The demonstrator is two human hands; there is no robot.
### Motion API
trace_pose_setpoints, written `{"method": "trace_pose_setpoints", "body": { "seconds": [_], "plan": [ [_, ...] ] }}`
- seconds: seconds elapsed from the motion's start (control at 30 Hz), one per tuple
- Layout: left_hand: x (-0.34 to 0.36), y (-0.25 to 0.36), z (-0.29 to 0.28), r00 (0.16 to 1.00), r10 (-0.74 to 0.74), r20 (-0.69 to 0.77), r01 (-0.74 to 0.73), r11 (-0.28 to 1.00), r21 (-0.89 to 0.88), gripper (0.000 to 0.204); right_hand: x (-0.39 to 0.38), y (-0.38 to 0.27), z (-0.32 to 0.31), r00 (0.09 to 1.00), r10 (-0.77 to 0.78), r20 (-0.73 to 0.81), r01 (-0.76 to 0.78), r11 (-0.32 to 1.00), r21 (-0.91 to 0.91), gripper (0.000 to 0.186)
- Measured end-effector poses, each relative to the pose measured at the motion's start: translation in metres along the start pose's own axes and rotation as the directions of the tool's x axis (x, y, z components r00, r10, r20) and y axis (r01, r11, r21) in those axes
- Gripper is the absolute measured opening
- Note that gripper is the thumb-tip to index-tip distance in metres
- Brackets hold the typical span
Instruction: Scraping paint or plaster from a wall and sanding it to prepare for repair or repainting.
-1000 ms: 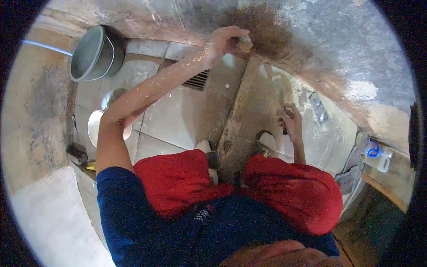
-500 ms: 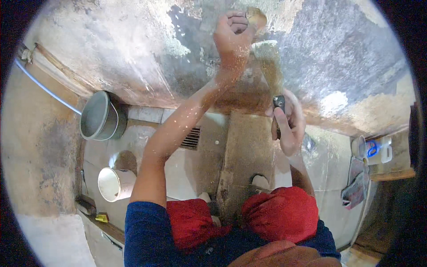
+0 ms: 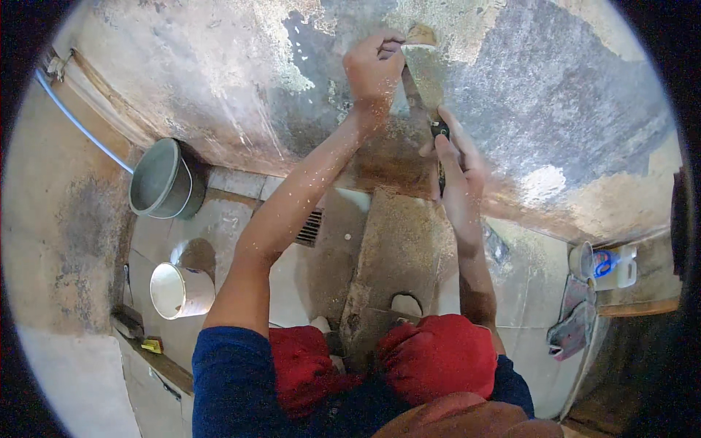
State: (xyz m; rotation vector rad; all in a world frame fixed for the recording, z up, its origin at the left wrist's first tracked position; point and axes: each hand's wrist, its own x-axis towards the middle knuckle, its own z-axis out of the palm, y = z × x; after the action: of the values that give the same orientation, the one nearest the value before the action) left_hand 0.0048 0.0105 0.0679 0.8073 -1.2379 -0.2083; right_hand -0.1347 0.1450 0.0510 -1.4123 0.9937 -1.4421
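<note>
My right hand (image 3: 461,164) is wrapped round the black handle (image 3: 440,131) of a putty knife. Its broad, dull blade (image 3: 425,80) points up the wall, with a whitish line along the far edge. Beside the blade's far left side is my left hand (image 3: 373,69), its fingers curled in; whatever they may grip is hidden. A tan, rounded patch or piece (image 3: 422,34) shows just beyond the blade tip; I cannot tell whether it is part of the wall. Pale specks dot my left forearm. The wall (image 3: 555,87) is mottled grey, white and brown, with peeling areas.
A grey bucket (image 3: 155,179) and a white pail (image 3: 169,292) stand at left, near a floor drain (image 3: 309,228). A blue hose (image 3: 84,131) runs along the left wall. At right are a white jug (image 3: 625,266) and a crumpled bag (image 3: 573,328). A yellow item (image 3: 152,345) lies lower left.
My right hand has moved up and left with the putty knife, bringing the blade close to my left hand. My left hand has come slightly down and left. The view has shifted a little.
</note>
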Motion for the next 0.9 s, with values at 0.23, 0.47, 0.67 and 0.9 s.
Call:
{"method": "trace_pose_setpoints", "body": {
  "seconds": [0.23, 0.47, 0.67, 0.9],
  "plan": [
    [-0.001, 0.011, -0.014, 0.979, -0.106, 0.172, 0.148, 0.956, -0.253, 0.021, 0.002, 0.005, 0.012, 0.999, -0.001, -0.033, 0.001, 1.000, 0.012, 0.040],
    [0.020, 0.013, -0.035, 0.900, -0.159, 0.406, 0.223, 0.968, -0.114, 0.023, 0.004, 0.015, 0.016, 0.998, 0.001, -0.066, -0.002, 1.000, -0.014, 0.041],
    [0.022, 0.049, -0.028, 0.870, 0.377, 0.318, -0.483, 0.781, 0.397, 0.024, 0.004, 0.033, 0.019, 0.987, -0.066, -0.148, 0.051, 0.993, -0.102, 0.037],
    [0.026, 0.020, -0.017, 0.794, 0.488, 0.362, -0.605, 0.688, 0.400, 0.017, 0.006, 0.042, 0.030, 0.978, -0.070, -0.195, 0.086, 0.994, 0.072, 0.045]
  ]
}}
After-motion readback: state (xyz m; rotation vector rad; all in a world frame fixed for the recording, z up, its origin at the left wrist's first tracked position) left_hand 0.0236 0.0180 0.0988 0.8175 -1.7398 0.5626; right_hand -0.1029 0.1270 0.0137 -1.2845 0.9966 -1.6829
